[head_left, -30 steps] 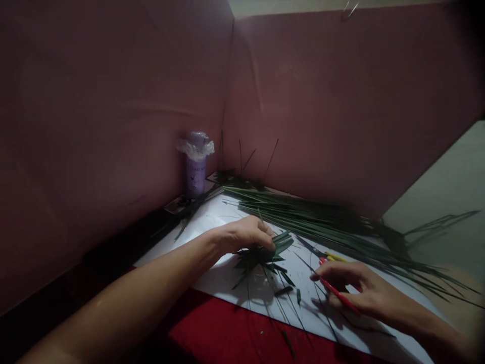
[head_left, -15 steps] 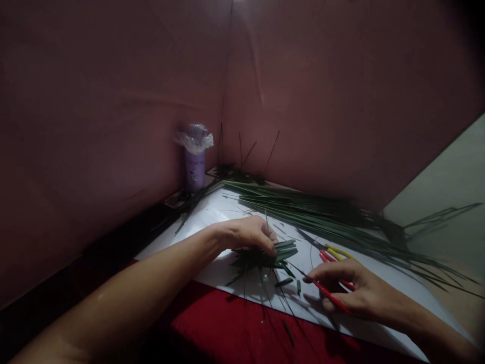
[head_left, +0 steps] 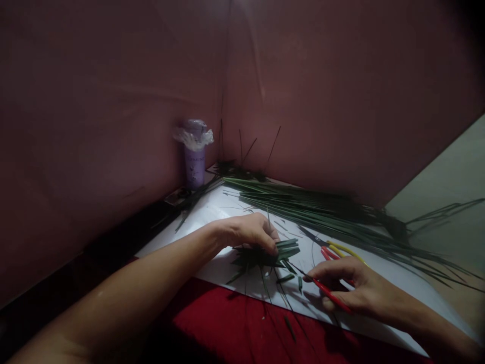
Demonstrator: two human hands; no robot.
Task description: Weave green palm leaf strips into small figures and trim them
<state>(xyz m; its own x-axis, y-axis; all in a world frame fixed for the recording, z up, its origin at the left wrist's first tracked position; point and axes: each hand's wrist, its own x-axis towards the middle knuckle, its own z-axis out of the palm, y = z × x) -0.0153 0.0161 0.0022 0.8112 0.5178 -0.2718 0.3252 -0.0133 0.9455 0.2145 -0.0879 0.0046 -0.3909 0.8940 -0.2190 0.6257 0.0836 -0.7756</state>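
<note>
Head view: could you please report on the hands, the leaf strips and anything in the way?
Left hand gripping green leaf strips. Right hand holding red-handled tool. Leaf offcuts between hands, scissors close by.

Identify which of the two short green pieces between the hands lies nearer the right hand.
The piece running vertically in the picture, beside the right hand; the other piece runs sideways, nearer the leaf bundle in the left hand.

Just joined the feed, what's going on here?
The person's left hand pinches a bundle of green leaf strips over the white sheet. The right hand holds a red-handled tool, its thin dark tip close to the bundle; contact is unclear. Dark-bladed scissors lie beyond that hand, near long green leaves.
</note>
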